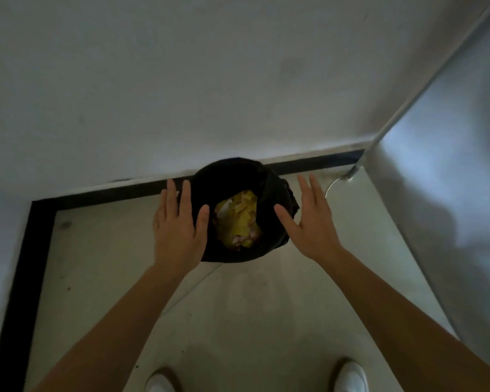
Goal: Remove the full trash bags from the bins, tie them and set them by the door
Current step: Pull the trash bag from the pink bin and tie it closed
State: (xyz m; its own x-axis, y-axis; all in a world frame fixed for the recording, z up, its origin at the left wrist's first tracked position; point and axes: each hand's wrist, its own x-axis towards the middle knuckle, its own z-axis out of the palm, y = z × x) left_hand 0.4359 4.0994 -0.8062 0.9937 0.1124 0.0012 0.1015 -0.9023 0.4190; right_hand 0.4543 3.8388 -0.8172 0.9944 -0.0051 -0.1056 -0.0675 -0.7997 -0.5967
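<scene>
L hand point(178, 230), R hand point(313, 222) flat at trash bag point(232, 174) rim, wall point(181, 80) close

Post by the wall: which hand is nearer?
Right. The right hand is open between the bin and the post, close to the post's foot. The left hand is open on the bin's other side, by its left rim.

Wall point(181, 80): white, seen at 12 o'clock.
Floor point(238, 321): pale, edged by black skirting point(111, 193).
Metal surface point(450, 179): seen at 3 o'clock.
</scene>
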